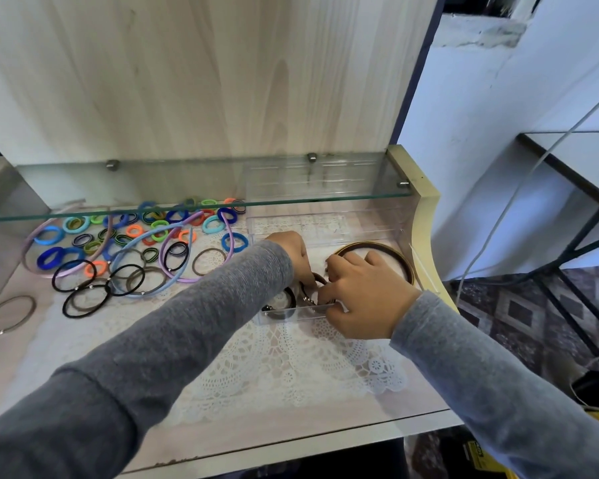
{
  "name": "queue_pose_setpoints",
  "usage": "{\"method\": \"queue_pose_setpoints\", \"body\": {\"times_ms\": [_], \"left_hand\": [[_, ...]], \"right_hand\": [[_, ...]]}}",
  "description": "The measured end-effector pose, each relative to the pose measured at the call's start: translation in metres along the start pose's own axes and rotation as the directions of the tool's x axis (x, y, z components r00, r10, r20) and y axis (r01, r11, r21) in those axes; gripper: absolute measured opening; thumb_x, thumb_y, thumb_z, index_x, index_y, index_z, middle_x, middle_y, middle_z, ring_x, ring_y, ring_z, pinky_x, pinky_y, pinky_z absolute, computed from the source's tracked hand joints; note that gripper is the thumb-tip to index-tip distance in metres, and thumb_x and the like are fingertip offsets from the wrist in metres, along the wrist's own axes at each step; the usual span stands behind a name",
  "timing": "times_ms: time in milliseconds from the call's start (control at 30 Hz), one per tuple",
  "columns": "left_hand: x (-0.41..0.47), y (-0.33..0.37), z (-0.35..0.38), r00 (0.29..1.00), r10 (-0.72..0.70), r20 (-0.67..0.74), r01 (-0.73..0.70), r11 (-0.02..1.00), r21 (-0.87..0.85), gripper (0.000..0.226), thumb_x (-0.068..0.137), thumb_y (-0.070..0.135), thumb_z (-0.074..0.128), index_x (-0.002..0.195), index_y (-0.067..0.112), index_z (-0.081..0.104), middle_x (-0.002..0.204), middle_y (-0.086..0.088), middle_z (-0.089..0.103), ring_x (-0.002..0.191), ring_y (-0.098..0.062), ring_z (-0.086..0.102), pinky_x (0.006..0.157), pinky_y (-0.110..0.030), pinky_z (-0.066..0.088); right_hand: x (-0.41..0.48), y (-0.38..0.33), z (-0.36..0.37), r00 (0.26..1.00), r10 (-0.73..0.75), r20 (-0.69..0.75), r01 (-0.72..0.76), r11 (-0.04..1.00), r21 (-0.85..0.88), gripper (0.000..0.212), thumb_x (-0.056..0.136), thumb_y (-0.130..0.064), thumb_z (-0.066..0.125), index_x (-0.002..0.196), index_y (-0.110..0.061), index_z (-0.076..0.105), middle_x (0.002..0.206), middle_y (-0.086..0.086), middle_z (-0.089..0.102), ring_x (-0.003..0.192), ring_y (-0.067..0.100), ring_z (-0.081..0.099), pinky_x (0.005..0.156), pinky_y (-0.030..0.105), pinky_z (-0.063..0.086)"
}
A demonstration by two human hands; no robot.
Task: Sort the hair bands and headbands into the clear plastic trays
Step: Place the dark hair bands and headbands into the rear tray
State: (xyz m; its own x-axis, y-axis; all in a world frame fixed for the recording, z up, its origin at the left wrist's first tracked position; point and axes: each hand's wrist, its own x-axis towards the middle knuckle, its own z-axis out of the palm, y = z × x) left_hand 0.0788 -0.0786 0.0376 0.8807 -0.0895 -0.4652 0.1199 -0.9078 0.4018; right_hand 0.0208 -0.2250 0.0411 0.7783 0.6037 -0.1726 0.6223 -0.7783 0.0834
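Near clear tray [293,314], at 3 o'clock of centre: a few dark hair ties [284,299] inside. Left hand [296,257] and right hand [363,295] both curled, pinching a brown tie [317,279] over it. Brown headband [377,250] lies just behind (tray unclear). Most remains: colourful pile [135,243] at 10 o'clock, unsorted.

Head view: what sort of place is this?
Probably a home dressing table or vanity nook: a glass shelf on a wood-grain back panel, a lace doily on the tabletop, patterned carpet beside it.
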Motion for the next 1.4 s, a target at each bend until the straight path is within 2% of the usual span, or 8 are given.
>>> {"method": "queue_pose_setpoints", "body": {"times_ms": [133, 233, 333, 433, 567, 667, 767, 1400], "left_hand": [[0.0, -0.002, 0.0, 1.0, -0.005, 0.02, 0.004, 0.999, 0.038, 0.035, 0.071, 0.036, 0.079, 0.097, 0.014, 0.071, 0.098, -0.004, 0.072, 0.091, -0.017, 0.066, 0.083, -0.033, 0.056], [-0.001, -0.004, -0.001, 0.999, 0.009, 0.033, -0.009, 1.0, 0.013, 0.033, 0.073, 0.037, 0.077, 0.097, 0.016, 0.07, 0.097, -0.001, 0.07, 0.09, -0.016, 0.064, 0.08, -0.032, 0.054], [-0.003, -0.008, -0.003, 0.998, 0.058, -0.024, -0.059, 0.998, -0.019, 0.024, 0.08, 0.039, 0.067, 0.097, 0.021, 0.068, 0.098, 0.002, 0.067, 0.093, -0.016, 0.061, 0.084, -0.032, 0.053], [-0.01, -0.011, -0.005, 0.984, 0.144, -0.106, -0.148, 0.988, -0.032, 0.02, 0.089, 0.025, 0.054, 0.105, 0.022, 0.066, 0.107, 0.005, 0.062, 0.096, -0.013, 0.055, 0.082, -0.027, 0.044], [-0.021, -0.017, -0.003, 0.935, 0.28, -0.217, -0.244, 0.953, 0.177, 0.03, 0.088, 0.009, 0.042, 0.096, 0.023, 0.067, 0.106, 0.003, 0.058, 0.1, -0.019, 0.053, 0.086, -0.032, 0.042], [-0.024, -0.023, 0.004, 0.909, 0.34, -0.243, -0.22, 0.884, 0.411, 0.026, 0.088, 0.012, 0.047, 0.098, 0.026, 0.067, 0.112, 0.003, 0.058, 0.107, -0.022, 0.052, 0.087, -0.035, 0.036], [-0.024, -0.026, 0.009, 0.901, 0.376, -0.215, -0.212, 0.816, 0.538, 0.02, 0.09, 0.017, 0.051, 0.101, 0.026, 0.065, 0.114, 0.002, 0.058, 0.109, -0.023, 0.051, 0.09, -0.037, 0.035], [-0.024, -0.006, 0.021, 0.892, 0.39, -0.229, -0.111, 0.68, 0.724, 0.019, 0.089, 0.014, 0.055, 0.105, 0.015, 0.065, 0.109, -0.006, 0.057, 0.107, -0.028, 0.049, 0.092, -0.041, 0.036]], "right_hand": [[-0.001, 0.002, -0.002, 0.999, 0.013, 0.039, -0.014, 1.0, 0.023, 0.048, 0.082, -0.043, 0.024, 0.115, -0.042, 0.059, 0.114, -0.001, 0.05, 0.105, 0.018, 0.043, 0.087, 0.039, 0.032], [0.0, 0.008, -0.007, 0.998, 0.034, 0.061, -0.041, 0.991, 0.124, 0.038, 0.088, -0.033, 0.035, 0.118, -0.044, 0.056, 0.117, -0.004, 0.051, 0.112, 0.017, 0.042, 0.094, 0.041, 0.033], [0.001, 0.017, -0.01, 0.994, 0.093, 0.056, -0.103, 0.966, 0.238, 0.037, 0.087, -0.023, 0.038, 0.113, -0.039, 0.058, 0.12, -0.007, 0.052, 0.117, 0.017, 0.042, 0.1, 0.044, 0.031], [0.003, 0.025, -0.008, 0.984, 0.177, 0.02, -0.175, 0.936, 0.305, 0.038, 0.084, -0.015, 0.039, 0.107, -0.034, 0.062, 0.12, -0.007, 0.054, 0.119, 0.018, 0.044, 0.102, 0.044, 0.033], [0.002, 0.023, -0.003, 0.963, 0.266, 0.044, -0.267, 0.919, 0.289, 0.034, 0.086, -0.015, 0.039, 0.098, -0.027, 0.068, 0.102, -0.006, 0.05, 0.111, 0.02, 0.046, 0.1, 0.043, 0.035], [0.004, 0.019, 0.001, 0.949, 0.309, 0.069, -0.316, 0.909, 0.273, 0.03, 0.087, -0.018, 0.041, 0.091, -0.024, 0.07, 0.101, -0.003, 0.054, 0.106, 0.02, 0.048, 0.098, 0.043, 0.036], [0.007, 0.015, 0.004, 0.935, 0.339, 0.105, -0.355, 0.901, 0.249, 0.029, 0.086, -0.019, 0.041, 0.087, -0.022, 0.071, 0.102, -0.003, 0.055, 0.105, 0.022, 0.047, 0.096, 0.043, 0.037], [0.019, 0.004, -0.001, 0.914, 0.381, 0.138, -0.403, 0.886, 0.228, 0.027, 0.087, -0.023, 0.043, 0.098, -0.021, 0.068, 0.11, 0.001, 0.058, 0.106, 0.023, 0.047, 0.093, 0.042, 0.034]]}}
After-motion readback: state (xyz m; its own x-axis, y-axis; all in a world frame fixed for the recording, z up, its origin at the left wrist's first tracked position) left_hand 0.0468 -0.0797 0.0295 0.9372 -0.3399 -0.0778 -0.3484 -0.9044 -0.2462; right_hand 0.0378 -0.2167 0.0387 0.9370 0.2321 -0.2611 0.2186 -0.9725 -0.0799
